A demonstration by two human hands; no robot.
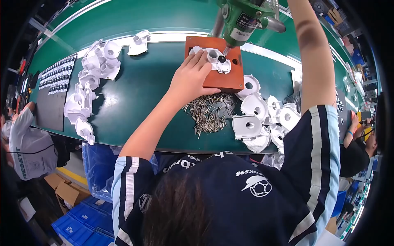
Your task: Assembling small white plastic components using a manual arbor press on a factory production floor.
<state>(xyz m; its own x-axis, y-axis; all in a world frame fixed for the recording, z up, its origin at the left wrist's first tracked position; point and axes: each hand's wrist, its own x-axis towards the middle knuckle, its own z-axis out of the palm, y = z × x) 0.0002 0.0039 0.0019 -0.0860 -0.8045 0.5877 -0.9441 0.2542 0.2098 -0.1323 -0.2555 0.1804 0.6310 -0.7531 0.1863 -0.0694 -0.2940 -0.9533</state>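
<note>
A white plastic housing [225, 67] with a round collar lies on an orange block [234, 78]. My left hand [191, 78] holds it there, its fingers laid over the housing's left part and its thumb stretched along the block's near side. A small round black piece [222, 59] sits on the housing beside the collar. Just above that piece comes down the thin tip of a green press [242, 22]. My right forearm [316, 61] reaches up past the press's right side, and the hand itself is beyond the upper edge of the view.
Loose metal pins [207, 117] lie heaped in front of the block. White housings [250, 125] are piled to the right, with more white parts [96, 65] at the left. Rows of small black parts [57, 76] lie further left. Other people work at both sides.
</note>
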